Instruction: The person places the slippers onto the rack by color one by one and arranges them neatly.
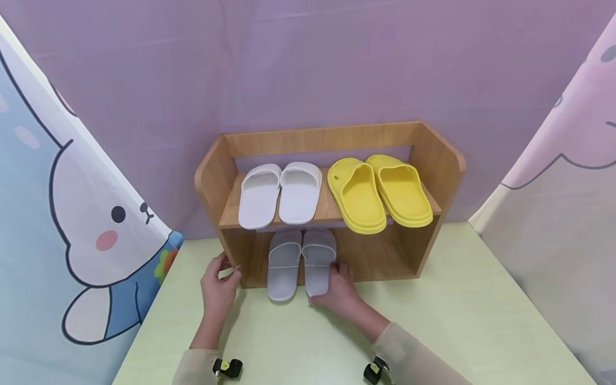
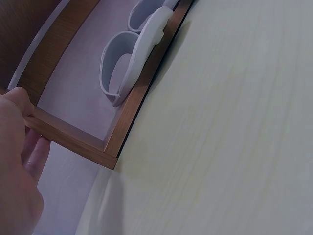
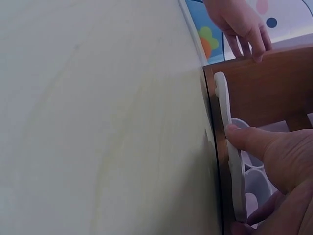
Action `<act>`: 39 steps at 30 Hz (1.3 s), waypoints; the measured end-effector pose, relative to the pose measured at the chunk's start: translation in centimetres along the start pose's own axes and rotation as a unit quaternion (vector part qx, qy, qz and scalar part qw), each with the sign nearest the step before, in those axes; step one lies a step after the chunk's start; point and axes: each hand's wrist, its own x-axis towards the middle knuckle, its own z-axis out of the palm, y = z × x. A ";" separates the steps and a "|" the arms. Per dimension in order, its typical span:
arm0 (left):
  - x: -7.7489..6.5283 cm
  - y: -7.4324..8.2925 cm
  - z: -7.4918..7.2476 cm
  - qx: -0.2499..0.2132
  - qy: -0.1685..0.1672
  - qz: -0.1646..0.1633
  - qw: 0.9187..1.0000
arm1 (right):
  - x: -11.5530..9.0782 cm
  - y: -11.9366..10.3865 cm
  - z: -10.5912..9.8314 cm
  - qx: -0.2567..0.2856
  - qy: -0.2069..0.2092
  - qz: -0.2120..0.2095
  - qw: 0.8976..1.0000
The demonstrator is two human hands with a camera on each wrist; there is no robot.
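Observation:
Two grey slippers [image 1: 283,275] stand side by side on the lower level of a wooden shoe rack [image 1: 375,251], their open ends jutting slightly past its front edge. My right hand [image 1: 343,291] grips the right grey slipper [image 1: 317,278], thumb at the near end and fingers along its right side. In the right wrist view the thumb [image 3: 247,137] lies against the sole's edge. At the rack's left side my left hand [image 1: 218,283] pinches the side panel [image 2: 73,139], thumb at the front edge and fingers round the outside.
On the upper shelf sit two white slippers [image 1: 300,195] at left and two yellow clogs [image 1: 358,198] at right. The rack stands on a pale table [image 1: 457,321] against a purple cloth backdrop [image 1: 313,64]. A cartoon-printed cloth [image 1: 96,214] hangs at the left.

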 end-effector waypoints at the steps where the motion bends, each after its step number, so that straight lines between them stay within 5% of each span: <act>1: 0.0 0.0 0.0 0.000 0.000 0.000 1.000 | 0.0 0.0 0.1 -0.002 0.000 0.000 1.000; 12: 0.0 -0.1 0.1 -0.009 -0.004 0.001 1.000 | 0.1 0.5 0.3 -0.005 0.008 -0.008 1.000; 23: 0.1 0.1 0.0 -0.001 -0.009 -0.011 1.000 | -0.4 1.5 -0.9 0.054 -0.005 -0.038 0.998; 28: 0.0 0.4 -0.2 0.008 -0.020 -0.013 1.000 | -1.3 2.4 -2.4 0.078 -0.019 -0.049 0.996; 39: -0.9 1.2 -2.0 0.042 -0.070 0.002 0.997 | -3.6 7.2 -7.6 -0.012 0.010 -0.122 0.992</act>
